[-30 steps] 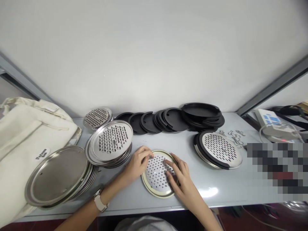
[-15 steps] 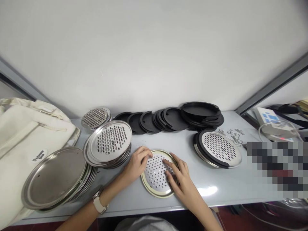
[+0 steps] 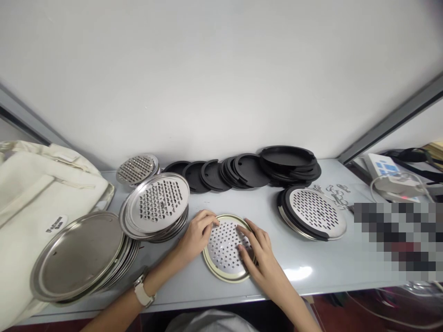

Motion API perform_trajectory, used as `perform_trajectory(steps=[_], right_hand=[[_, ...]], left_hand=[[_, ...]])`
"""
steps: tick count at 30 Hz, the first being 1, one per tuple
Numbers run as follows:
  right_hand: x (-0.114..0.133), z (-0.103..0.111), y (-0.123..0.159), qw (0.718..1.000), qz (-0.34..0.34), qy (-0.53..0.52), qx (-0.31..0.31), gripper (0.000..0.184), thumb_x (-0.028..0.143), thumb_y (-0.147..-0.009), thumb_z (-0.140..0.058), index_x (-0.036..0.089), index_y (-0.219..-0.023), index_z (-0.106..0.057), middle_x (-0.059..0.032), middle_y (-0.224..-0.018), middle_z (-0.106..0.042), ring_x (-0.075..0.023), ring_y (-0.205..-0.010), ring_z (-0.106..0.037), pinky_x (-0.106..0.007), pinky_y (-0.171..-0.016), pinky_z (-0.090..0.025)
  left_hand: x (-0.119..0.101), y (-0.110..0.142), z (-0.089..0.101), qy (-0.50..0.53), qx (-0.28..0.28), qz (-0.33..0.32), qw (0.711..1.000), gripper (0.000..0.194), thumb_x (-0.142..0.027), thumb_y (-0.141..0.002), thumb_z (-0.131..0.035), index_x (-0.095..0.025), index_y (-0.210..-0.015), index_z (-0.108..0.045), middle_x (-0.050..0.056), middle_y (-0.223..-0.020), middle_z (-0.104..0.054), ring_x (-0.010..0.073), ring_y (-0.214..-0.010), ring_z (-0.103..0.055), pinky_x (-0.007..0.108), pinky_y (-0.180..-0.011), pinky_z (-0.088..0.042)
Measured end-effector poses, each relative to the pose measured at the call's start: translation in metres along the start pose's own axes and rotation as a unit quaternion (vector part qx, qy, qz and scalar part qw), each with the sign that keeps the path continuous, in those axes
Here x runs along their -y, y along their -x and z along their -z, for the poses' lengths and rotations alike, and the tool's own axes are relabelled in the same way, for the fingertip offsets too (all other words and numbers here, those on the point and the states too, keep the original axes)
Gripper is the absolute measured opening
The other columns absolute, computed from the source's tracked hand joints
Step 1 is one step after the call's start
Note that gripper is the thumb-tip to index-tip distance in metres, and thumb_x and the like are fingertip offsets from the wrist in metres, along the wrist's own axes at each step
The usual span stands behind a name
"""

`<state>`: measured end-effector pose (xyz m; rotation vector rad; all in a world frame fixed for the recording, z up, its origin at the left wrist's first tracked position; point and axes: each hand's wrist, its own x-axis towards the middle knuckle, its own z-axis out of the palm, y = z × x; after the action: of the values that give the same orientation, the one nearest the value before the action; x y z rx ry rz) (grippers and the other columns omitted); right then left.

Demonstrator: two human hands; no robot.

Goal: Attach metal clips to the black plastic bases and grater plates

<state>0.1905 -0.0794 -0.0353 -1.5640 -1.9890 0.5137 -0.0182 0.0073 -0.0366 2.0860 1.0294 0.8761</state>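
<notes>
A round perforated metal grater disc (image 3: 226, 251) lies in a shallow round tray with a pale green rim (image 3: 234, 278), flat on the table in front of me. My left hand (image 3: 200, 230) is closed at the upper left edge of the disc, fingers curled and pressed together there. Across the right side, my right hand (image 3: 258, 251) is spread, some fingertips resting on the disc and others by the rim. The right edge of disc and tray is partly hidden under that hand.
Metal trays (image 3: 79, 258) are stacked at left beside a cream bag (image 3: 27, 193). Nearby stand stacked grater discs (image 3: 161, 203) and a smaller grater pile (image 3: 136, 168). Black round bases (image 3: 252, 170) line the wall. A black-edged grater (image 3: 313, 212) and small metal clips (image 3: 339, 198) lie right.
The fingers of my right hand have shifted slightly on the disc. My left hand and the tray stay nearly in place.
</notes>
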Motion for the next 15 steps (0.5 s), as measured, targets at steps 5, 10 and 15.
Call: perform_trajectory(steps=[5, 10, 15], right_hand=[[0.0007, 0.0006, -0.0004, 1.000, 0.001, 0.002, -0.003, 0.041, 0.030, -0.095, -0.042, 0.028, -0.136, -0.042, -0.0091, -0.145, -0.034, -0.0274, -0.131, -0.034, -0.049, -0.104, -0.040], [0.0013, 0.0006, -0.0004, 1.000, 0.002, 0.000, -0.011, 0.042, 0.030, -0.095, -0.042, 0.028, -0.137, -0.040, -0.0097, -0.144, -0.036, -0.0277, -0.131, -0.036, -0.048, -0.103, -0.042], [0.0009, 0.0002, -0.0002, 1.000, 0.003, 0.007, -0.009, 0.040, 0.030, -0.095, -0.042, 0.029, -0.135, -0.043, -0.0086, -0.145, -0.034, -0.0280, -0.130, -0.036, -0.049, -0.103, -0.041]], left_hand=[[0.0005, 0.0003, -0.0002, -0.006, 0.002, -0.004, 1.000, 0.029, 0.000, -0.084, -0.039, -0.018, -0.088, -0.062, 0.005, -0.097, -0.058, 0.0159, -0.094, -0.056, 0.030, -0.086, -0.046], [-0.0030, -0.0007, 0.0011, -0.014, -0.002, -0.005, 1.000, 0.027, -0.002, -0.086, -0.036, -0.018, -0.087, -0.058, 0.005, -0.091, -0.058, 0.0162, -0.092, -0.055, 0.031, -0.086, -0.045], [-0.0020, -0.0004, 0.0012, -0.008, 0.003, -0.007, 1.000, 0.027, -0.001, -0.085, -0.038, -0.018, -0.085, -0.059, 0.005, -0.094, -0.057, 0.0160, -0.094, -0.056, 0.030, -0.086, -0.045]])
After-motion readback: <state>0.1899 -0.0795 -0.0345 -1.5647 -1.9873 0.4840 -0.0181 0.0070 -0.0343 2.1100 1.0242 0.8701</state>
